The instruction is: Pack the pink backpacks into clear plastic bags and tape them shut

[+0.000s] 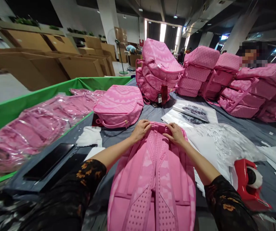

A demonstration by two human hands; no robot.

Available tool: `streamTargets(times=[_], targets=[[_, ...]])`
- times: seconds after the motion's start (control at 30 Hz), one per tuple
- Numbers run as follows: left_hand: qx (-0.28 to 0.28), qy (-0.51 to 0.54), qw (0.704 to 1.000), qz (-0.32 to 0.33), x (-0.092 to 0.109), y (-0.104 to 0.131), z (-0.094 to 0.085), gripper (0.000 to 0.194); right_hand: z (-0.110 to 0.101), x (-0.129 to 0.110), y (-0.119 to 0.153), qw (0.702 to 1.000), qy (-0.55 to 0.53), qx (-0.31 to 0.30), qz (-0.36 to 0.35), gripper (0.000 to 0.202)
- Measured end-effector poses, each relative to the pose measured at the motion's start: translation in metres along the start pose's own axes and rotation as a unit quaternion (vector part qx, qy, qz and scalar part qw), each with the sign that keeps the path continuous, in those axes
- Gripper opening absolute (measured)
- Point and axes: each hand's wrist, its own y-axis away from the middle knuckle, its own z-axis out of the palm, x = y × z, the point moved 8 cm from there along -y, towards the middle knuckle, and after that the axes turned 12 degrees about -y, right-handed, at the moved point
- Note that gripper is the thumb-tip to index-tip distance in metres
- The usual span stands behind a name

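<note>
Where the pink backpack (186,173) lies: near centre of the table cover (152,112), strap side up, top edge pointing away from the person.
Left hand (141,130): closed on the left part of the top edge (159,123), fingers curled over it.
Right hand (176,133): gripping the right part, fingers bent; its thumb's exact hold is hard to tell.
Top edge: best kept level, I judge, with an even, light pull from both sides so that it does not twist or crease.
Shoulder straps (141,195): side by side down the middle; worth keeping flat and clear of the fingers.
Clear plastic (224,141): loose, to the right; forearms should pass without dragging it.
Tape dispenser (242,183): near right, close to the right sleeve (227,205), so that elbow is best kept in.
Second backpack (118,106): beyond the left hand, handle facing near.
</note>
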Motion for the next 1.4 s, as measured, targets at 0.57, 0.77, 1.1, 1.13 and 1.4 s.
streamTargets(times=[0.57, 0.77, 1.1, 1.13, 1.4], targets=[[-0.115, -0.163, 0.979, -0.043, -0.023, 0.01, 0.053, 0.033, 0.058, 0.055, -0.005, 0.97, -0.055, -0.13, 0.197, 0.038], [-0.161, -0.163, 0.973, 0.024, 0.031, 0.036, 0.054, 0.081, 0.067, 0.057, -0.031, 0.971, -0.004, -0.09, 0.219, 0.039], [-0.18, -0.177, 0.968, 0.007, 0.033, 0.069, 0.086, 0.072, 0.016, 0.048, -0.042, 0.968, 0.184, -0.125, 0.111, 0.044], [-0.162, -0.182, 0.97, 0.007, 0.033, 0.073, 0.084, 0.069, 0.01, 0.058, -0.048, 0.96, 0.194, -0.153, 0.135, 0.051], [-0.174, -0.169, 0.968, 0.061, 0.041, 0.068, 0.094, 0.058, 0.041, 0.104, -0.095, 0.892, 0.225, -0.331, 0.209, 0.064]])
